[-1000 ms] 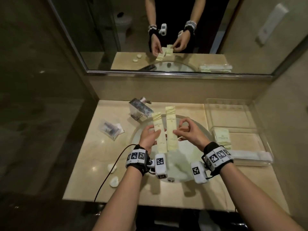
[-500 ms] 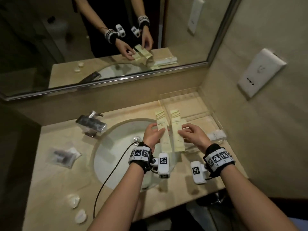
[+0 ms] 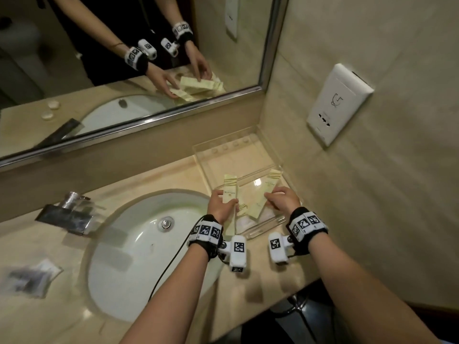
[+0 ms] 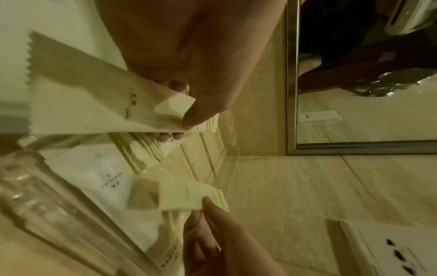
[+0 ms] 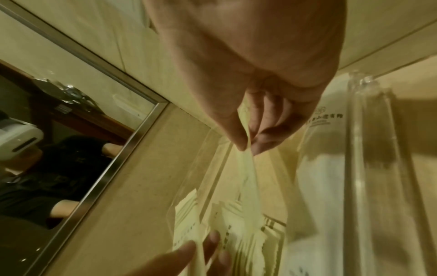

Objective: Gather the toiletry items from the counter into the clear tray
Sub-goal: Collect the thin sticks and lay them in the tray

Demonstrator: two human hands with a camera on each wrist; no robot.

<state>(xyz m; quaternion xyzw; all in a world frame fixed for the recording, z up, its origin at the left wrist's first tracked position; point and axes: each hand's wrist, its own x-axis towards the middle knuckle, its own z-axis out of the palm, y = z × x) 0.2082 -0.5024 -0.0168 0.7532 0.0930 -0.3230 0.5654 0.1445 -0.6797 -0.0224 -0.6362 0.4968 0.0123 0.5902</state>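
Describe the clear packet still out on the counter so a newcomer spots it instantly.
Start at the round white sink. On the beige counter to its left, near the front edge, lies a clear packet with dark contents. The two small white pieces seen only in the mirror are round and pale; this is flat, crinkled and see-through.

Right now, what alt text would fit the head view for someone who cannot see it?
Two hands, left hand and right hand, each hold a long pale yellow sachet over a clear tray in the counter's corner. A white sink lies left, a mirror behind.

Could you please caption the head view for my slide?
Both hands, left hand and right hand, lower pale sachets into the clear tray.
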